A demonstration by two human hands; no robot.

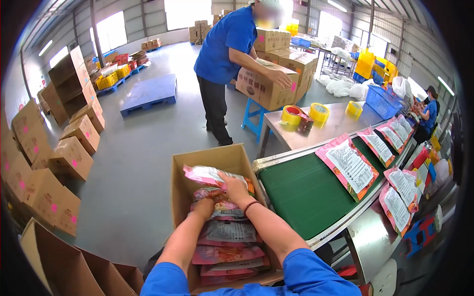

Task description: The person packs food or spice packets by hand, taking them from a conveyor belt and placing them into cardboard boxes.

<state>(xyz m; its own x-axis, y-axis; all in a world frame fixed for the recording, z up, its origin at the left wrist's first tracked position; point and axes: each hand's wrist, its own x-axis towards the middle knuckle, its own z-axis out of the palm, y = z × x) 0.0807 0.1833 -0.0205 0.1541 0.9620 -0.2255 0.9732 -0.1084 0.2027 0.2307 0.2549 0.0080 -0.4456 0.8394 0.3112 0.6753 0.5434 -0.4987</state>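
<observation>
An open cardboard carton [178, 197] stands in front of me with a row of pink and silver food packets [227, 232] leaning inside it. My right hand [236, 190], with a beaded bracelet at the wrist, grips the edge of a pink and white food packet [205, 173] at the far end of the row. Just nearer and lower, my left hand [203, 207] reaches down among the packets. Its fingers are curled against a packet there, their tips partly hidden.
At right runs a green conveyor belt [296, 197] carrying several packets [348, 165]. Tape rolls [318, 112] lie on a metal table [335, 121]. Across the carton a person in blue [217, 49] handles a closed box [266, 84]. Cartons [74, 153] line the left; a blue pallet [150, 91] lies behind.
</observation>
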